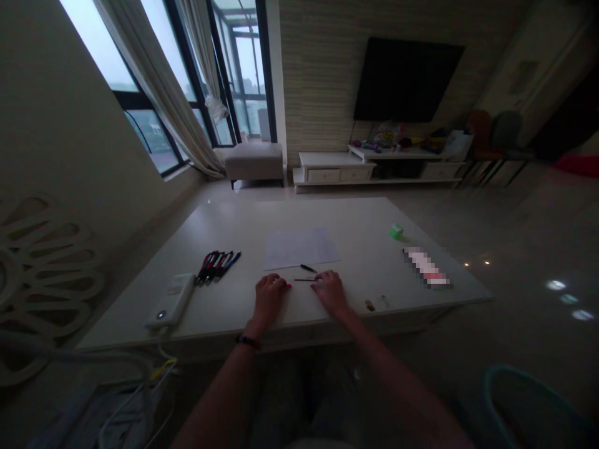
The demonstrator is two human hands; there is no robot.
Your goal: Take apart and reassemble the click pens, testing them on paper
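Two bare hands at the near edge of a white table (374,274) — left hand (270,298) and right hand (331,293), both palm down, forearms reaching forward from the bottom of the view, wrists low and resting close to the tabletop. Around the left wrist, a dark bracelet (248,341). Left hand loosely curled, fingertips at a small red-tipped piece (289,286); right hand slightly arched, fingertips at the end of a thin dark rod (306,280) lying flat between the two hands. Actual hold on either item impossible to tell at this size. Just beyond the rod, a short dark piece (306,268), near the edge of a sheet of white paper (299,247).

All these small parts gathered directly in front of the body, seemingly within easy reach of both hands at once — the paper behind them perhaps a pale ground. Farther left, a row of dark pens (218,266), side by side and angled alike, apparently set aside from the working spot. Beside them, a white power bank (171,301). To the right, a small green object (396,231), a pixelated packet (425,266), a small brown item (369,305) and a small pale item (384,301). Well beyond the table, a wall-mounted television (405,79) above a white TV cabinet (334,168).
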